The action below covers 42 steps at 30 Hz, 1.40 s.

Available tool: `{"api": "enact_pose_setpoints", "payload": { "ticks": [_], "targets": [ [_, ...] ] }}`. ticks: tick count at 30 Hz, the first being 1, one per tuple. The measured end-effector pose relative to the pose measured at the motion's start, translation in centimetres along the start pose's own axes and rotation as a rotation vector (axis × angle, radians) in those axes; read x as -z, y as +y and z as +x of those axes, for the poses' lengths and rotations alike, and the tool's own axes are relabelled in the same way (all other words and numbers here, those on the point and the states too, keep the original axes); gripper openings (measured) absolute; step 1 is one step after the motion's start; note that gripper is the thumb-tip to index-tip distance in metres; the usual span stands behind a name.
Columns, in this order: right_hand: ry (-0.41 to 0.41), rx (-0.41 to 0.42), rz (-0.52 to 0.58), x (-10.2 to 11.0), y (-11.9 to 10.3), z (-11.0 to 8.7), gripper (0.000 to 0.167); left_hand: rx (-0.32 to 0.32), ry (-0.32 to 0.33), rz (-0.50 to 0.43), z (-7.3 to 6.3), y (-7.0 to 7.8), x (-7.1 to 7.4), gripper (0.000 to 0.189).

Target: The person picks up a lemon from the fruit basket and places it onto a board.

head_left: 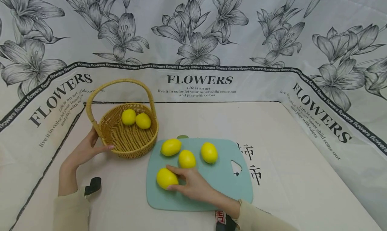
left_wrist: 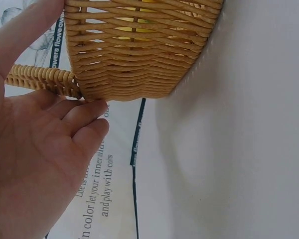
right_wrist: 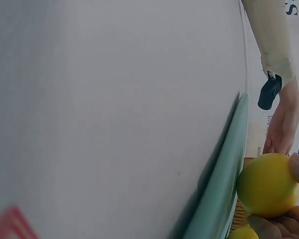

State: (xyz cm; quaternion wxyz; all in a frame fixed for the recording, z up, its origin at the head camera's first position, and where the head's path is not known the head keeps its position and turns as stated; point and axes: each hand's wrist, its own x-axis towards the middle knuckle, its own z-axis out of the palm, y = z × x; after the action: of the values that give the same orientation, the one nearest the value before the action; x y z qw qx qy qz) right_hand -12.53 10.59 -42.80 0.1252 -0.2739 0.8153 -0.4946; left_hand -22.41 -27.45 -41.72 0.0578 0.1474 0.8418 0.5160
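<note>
My right hand [head_left: 196, 185] pinches a yellow lemon [head_left: 166, 178] between thumb and fingers at the near left of a pale green cutting board [head_left: 220, 189]. In the right wrist view, that lemon [right_wrist: 269, 184] appears against the board's edge. Behind it on the board lie three more lemons: one at the far left [head_left: 171, 147], one in the middle [head_left: 187, 159] and one toward the right [head_left: 209, 153]. With the thumb near its rim and fingers against its outer side, my left hand [head_left: 83, 150] holds a wicker basket [left_wrist: 134, 64]. Two lemons [head_left: 129, 117] sit inside the basket.
The basket's tall arched handle [head_left: 121, 81] rises above its rim. A white cloth [head_left: 299, 157] with black lettering lies under everything. Flower-printed fabric [head_left: 199, 32] stands around the back and sides. The board has a handle hole [head_left: 236, 168] at its right.
</note>
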Motion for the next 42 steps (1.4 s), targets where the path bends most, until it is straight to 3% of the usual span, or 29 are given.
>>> {"api": "enact_pose_setpoints", "payload": {
  "ticks": [13, 42],
  "targets": [
    [0.017, 0.011, -0.182, 0.32, -0.04, 0.15, 0.063, -0.007, 0.001, -0.002, 0.0, 0.07, -0.1, 0.109],
    [0.065, 0.106, -0.248, 0.58, -0.34, 0.28, 0.063, -0.007, 0.005, 0.004, 0.06, 0.13, -0.1, 0.109]
  ]
}}
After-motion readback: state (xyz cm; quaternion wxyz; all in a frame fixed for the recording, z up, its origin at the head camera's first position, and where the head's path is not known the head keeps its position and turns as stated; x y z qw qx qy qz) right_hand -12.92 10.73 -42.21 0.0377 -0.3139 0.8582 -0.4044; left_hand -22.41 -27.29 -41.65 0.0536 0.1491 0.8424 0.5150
